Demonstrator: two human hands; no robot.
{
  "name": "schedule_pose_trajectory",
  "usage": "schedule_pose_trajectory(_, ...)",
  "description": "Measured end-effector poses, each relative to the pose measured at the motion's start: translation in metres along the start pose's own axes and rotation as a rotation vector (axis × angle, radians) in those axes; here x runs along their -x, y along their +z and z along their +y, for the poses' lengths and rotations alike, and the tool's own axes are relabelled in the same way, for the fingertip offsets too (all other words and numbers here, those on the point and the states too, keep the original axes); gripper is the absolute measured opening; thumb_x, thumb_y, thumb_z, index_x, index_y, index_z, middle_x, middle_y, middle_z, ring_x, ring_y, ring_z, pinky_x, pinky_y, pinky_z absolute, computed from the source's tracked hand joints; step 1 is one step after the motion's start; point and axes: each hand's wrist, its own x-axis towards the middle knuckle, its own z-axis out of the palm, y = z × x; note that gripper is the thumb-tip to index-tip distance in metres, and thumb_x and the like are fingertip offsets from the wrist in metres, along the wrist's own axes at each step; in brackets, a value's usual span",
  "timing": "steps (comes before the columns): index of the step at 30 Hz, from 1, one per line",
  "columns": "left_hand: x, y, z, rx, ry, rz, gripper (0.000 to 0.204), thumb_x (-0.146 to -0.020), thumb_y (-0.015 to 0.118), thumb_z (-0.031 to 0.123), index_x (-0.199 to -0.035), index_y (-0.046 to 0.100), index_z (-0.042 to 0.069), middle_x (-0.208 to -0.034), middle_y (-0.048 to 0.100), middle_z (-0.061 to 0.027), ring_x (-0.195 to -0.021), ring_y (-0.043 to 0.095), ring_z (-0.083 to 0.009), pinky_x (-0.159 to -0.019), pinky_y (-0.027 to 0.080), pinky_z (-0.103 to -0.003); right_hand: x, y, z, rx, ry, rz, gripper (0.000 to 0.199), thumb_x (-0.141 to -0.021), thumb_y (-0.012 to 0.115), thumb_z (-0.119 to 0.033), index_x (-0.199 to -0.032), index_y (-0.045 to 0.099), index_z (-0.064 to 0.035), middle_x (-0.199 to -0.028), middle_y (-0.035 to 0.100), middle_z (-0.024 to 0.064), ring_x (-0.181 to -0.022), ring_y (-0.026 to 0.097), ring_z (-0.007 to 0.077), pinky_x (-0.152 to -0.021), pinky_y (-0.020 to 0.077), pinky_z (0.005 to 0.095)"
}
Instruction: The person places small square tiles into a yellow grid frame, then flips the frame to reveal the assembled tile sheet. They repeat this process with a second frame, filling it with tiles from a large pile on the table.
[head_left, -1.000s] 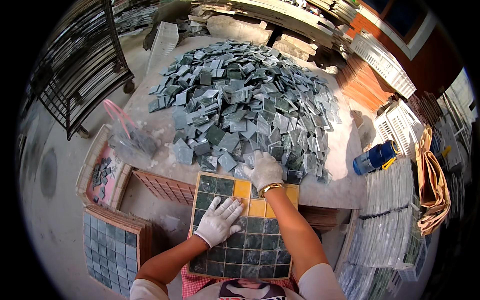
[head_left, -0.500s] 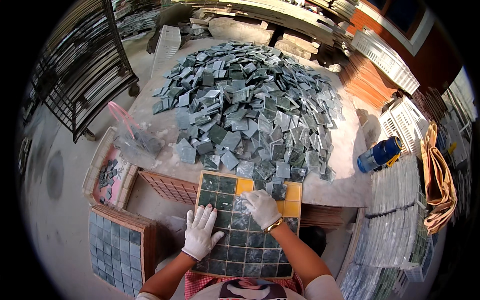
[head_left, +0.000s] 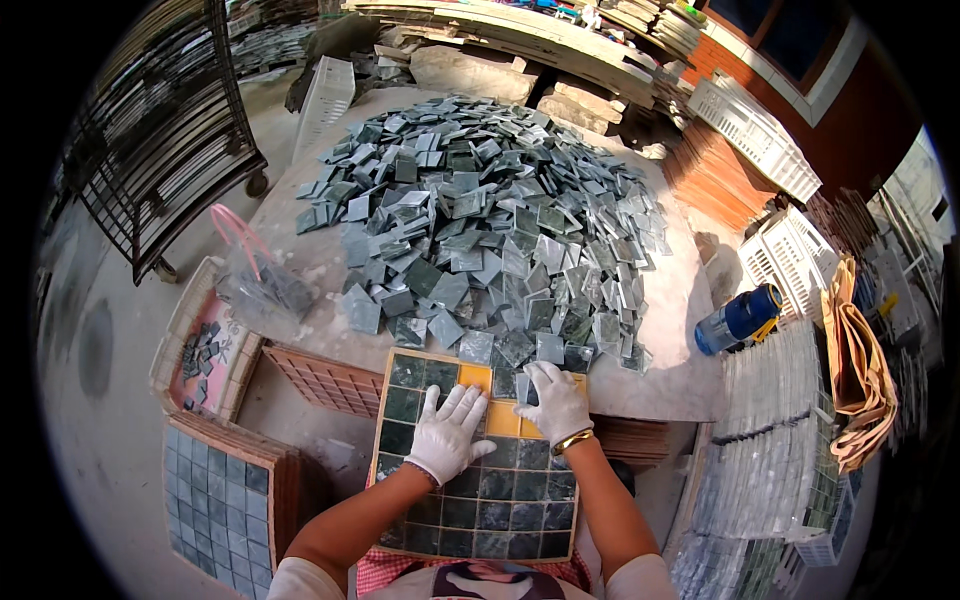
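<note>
White-gloved fingers (head_left: pixel 452 402) of the left hand (head_left: pixel 447 437) lie spread and flat on the yellow grid tray (head_left: pixel 478 458), holding nothing, while the right hand (head_left: pixel 553 402) presses curled fingers on a green tile (head_left: pixel 527 392) near the tray's top edge; whether they pinch it cannot be told. A gold bangle (head_left: pixel 571 441) circles the right wrist. Dark green tiles fill most of the tray's cells, leaving bare yellow cells under and between the hands. Just beyond the tray's far edge, a large heap of loose green tiles (head_left: pixel 480 220) covers the round stone counter (head_left: pixel 670 310). Left of the tray sit a filled tile sheet (head_left: pixel 215 500) and a clear plastic bag (head_left: pixel 262 285); right of it lies a blue bottle (head_left: pixel 738 318) on the counter's edge.
</note>
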Motion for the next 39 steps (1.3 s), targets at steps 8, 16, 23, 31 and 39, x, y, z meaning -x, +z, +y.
schedule_pose_trajectory(8, -0.052, -0.006, 0.0, 0.152, -0.002, 0.143, 0.053, -0.071, 0.072, 0.022, -0.118, 0.053, 0.007, -0.118, 0.055, -0.0116, -0.107, 0.053, -0.0297, -0.093, 0.042, -0.04, 0.016, -0.001, 0.031, -0.054, -0.049, 0.177, 0.061, -0.07, 0.074, -0.024, -0.124, 0.052, -0.0061, -0.115, 0.056, 0.0098, -0.105, 0.055, 0.0299, -0.09, 0.0463, 0.0394)
schedule_pose_trajectory(16, -0.076, -0.002, -0.006, 0.174, 0.011, -0.082, 0.051, -0.068, 0.075, 0.024, -0.109, 0.051, 0.006, -0.111, 0.051, -0.0116, -0.102, 0.053, -0.0325, -0.086, 0.045, -0.041, 0.04, -0.007, 0.078, -1.724, 0.304, -0.078, 0.044, -0.092, 0.055, -0.031, -0.121, 0.051, 0.0017, -0.103, 0.064, 0.0133, -0.073, 0.059, 0.0119, -0.056, 0.044, 0.0224)
schedule_pose_trajectory(23, -0.078, 0.0, -0.007, 0.36, 0.021, 0.087, 0.028, -0.075, 0.068, 0.015, -0.098, 0.055, 0.008, -0.092, 0.058, -0.0103, -0.085, 0.059, -0.0332, -0.072, 0.048, -0.042, 0.04, -0.017, 0.087, -1.261, 0.387, -0.107, 0.033, -0.092, 0.054, -0.014, -0.124, 0.055, -0.0057, -0.103, 0.066, 0.0112, -0.066, 0.059, 0.0137, -0.055, 0.0472, 0.0245)
schedule_pose_trajectory(31, -0.045, -0.019, -0.013, 0.309, 0.295, 0.103, 0.018, -0.073, 0.061, 0.007, -0.09, 0.058, 0.01, -0.096, 0.059, -0.0056, -0.087, 0.06, -0.0274, -0.072, 0.051, -0.037, 0.069, -0.011, 0.066, 0.029, -0.347, 0.295, 0.028, -0.07, 0.074, -0.022, -0.093, 0.063, -0.0118, -0.103, 0.062, 0.0015, -0.093, 0.059, 0.0204, -0.08, 0.0497, 0.0352)
schedule_pose_trajectory(39, -0.034, -0.009, -0.021, 0.249, 0.162, 0.069, 0.05, -0.066, 0.076, 0.021, -0.11, 0.057, 0.007, -0.114, 0.056, -0.0115, -0.107, 0.053, -0.0335, -0.09, 0.045, -0.042, 0.078, -0.008, 0.074, -0.111, -0.149, 0.08, 0.045, -0.074, 0.071, -0.022, -0.116, 0.057, -0.0115, -0.119, 0.056, 0.0057, -0.105, 0.056, 0.0255, -0.088, 0.0482, 0.0356)
